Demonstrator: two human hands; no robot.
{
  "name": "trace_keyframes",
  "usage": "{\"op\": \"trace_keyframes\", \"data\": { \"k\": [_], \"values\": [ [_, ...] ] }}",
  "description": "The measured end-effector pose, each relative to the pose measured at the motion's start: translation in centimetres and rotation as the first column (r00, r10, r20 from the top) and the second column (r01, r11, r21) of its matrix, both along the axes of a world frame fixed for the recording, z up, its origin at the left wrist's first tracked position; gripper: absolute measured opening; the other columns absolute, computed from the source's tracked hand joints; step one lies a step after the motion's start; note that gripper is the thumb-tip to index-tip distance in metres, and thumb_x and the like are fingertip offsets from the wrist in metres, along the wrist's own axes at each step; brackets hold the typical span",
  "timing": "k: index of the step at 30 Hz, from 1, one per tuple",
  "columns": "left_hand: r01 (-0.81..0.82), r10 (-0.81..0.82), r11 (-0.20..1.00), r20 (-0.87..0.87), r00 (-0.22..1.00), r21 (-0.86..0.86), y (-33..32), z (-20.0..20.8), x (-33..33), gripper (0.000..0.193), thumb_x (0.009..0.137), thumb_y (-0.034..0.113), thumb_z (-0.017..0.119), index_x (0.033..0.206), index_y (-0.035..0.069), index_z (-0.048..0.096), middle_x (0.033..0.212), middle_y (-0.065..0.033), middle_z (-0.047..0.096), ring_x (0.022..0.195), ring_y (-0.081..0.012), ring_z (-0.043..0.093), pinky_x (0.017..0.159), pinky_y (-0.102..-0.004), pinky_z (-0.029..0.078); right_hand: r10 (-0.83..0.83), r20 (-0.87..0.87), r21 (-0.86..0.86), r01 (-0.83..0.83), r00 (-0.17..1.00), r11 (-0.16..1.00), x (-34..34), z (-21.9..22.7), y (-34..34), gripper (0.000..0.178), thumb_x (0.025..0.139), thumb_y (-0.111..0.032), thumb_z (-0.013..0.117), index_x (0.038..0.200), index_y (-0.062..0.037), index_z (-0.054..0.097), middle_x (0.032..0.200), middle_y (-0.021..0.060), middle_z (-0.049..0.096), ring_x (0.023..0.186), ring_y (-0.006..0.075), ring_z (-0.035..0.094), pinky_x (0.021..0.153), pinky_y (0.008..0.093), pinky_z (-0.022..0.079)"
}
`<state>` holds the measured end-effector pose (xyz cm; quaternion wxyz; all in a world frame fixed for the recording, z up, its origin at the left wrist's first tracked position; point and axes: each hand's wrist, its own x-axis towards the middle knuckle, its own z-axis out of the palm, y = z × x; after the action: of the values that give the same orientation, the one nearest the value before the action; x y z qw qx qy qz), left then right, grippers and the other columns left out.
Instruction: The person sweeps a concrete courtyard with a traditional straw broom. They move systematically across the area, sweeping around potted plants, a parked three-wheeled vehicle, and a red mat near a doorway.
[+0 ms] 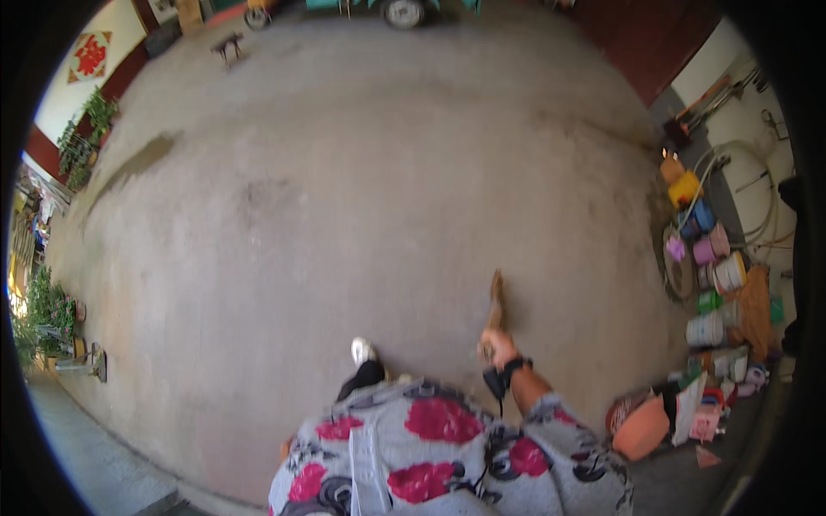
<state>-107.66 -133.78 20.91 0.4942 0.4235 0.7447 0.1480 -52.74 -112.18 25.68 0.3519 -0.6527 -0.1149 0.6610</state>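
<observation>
My right hand (497, 345) is closed round a slim brown stick-like tool (496, 297), held out ahead of me above the concrete floor. Its far end points forward and its near end shows at my fist; the exact kind is too blurred to make out. A dark band with a small black device (495, 381) sits at my right wrist. Only a sliver of my left hand (285, 450) shows, beside the flowered grey garment (387, 430); its fingers are hidden. One white shoe (362, 350) is forward on the floor.
Buckets and tubs (705, 329) line the right wall, with a coiled hose (757, 232) above. An orange basin (641, 428) sits nearer. Potted plants (53, 301) stand along the left. Far off are a small stool (228, 46) and a wheeled vehicle (403, 12).
</observation>
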Motion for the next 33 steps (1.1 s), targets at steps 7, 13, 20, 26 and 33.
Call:
{"op": "trace_keyframes", "data": {
  "k": [7,13,20,26,33],
  "values": [
    [0.076,-0.073,0.993,0.031,0.997,-0.092,1.8,-3.8,-4.4,0.039,0.077,0.024,0.049,0.106,-0.002,0.044,0.086,-0.0174,0.058,0.074,-0.0229,0.059,0.064,-0.0303,0.048,-0.123,-0.210,-0.087,0.107,0.970,0.990,-11.4,-2.0,5.4,0.020,0.063,-0.001,0.052,0.052,-0.0100,0.039,0.048,0.0026,0.040,0.040,0.0145,0.044,0.037,0.0281,0.035],
    [0.269,-0.270,0.963,0.044,0.962,0.030,6.3,-8.0,-5.9,0.043,0.079,0.023,0.047,0.110,-0.005,0.041,0.088,-0.0172,0.057,0.074,-0.0212,0.059,0.063,-0.0295,0.048,0.174,-0.276,-0.156,-0.222,0.945,0.962,-15.7,2.5,8.5,0.057,0.065,-0.001,0.054,0.118,0.0047,0.033,0.061,0.0093,0.049,0.044,0.0175,0.049,0.037,0.0291,0.039],
    [-0.209,0.337,0.907,0.331,0.882,-0.366,20.1,0.9,-0.3,0.046,0.078,0.022,0.047,0.114,-0.004,0.036,0.088,-0.0176,0.056,0.072,-0.0242,0.058,0.060,-0.0332,0.049,0.356,-0.149,-0.037,-0.365,0.922,0.930,-14.2,8.2,11.7,0.065,0.070,0.000,0.048,0.127,0.0012,0.018,0.080,0.0194,0.052,0.058,0.0219,0.056,0.042,0.0276,0.045],
    [-0.274,0.414,0.874,0.322,0.851,-0.401,24.5,3.5,0.7,0.048,0.078,0.021,0.048,0.117,-0.004,0.034,0.087,-0.0171,0.055,0.072,-0.0245,0.058,0.059,-0.0328,0.049,0.054,-0.028,-0.023,-0.055,0.998,0.998,-9.0,8.5,15.5,0.066,0.069,-0.002,0.051,0.127,-0.0007,0.019,0.072,0.0168,0.053,0.049,0.0235,0.055,0.037,0.0303,0.043],
    [0.245,-0.260,0.955,-0.078,0.962,-0.169,19.9,-2.1,-3.0,0.039,0.079,0.021,0.049,0.108,-0.005,0.045,0.088,-0.0167,0.058,0.080,-0.0230,0.057,0.068,-0.0304,0.046,-0.240,0.160,0.047,0.235,0.958,0.971,2.7,3.4,23.8,0.023,0.066,-0.005,0.054,0.087,0.0003,0.049,0.066,0.0115,0.052,0.048,0.0216,0.053,0.036,0.0315,0.043]
  ]
}}
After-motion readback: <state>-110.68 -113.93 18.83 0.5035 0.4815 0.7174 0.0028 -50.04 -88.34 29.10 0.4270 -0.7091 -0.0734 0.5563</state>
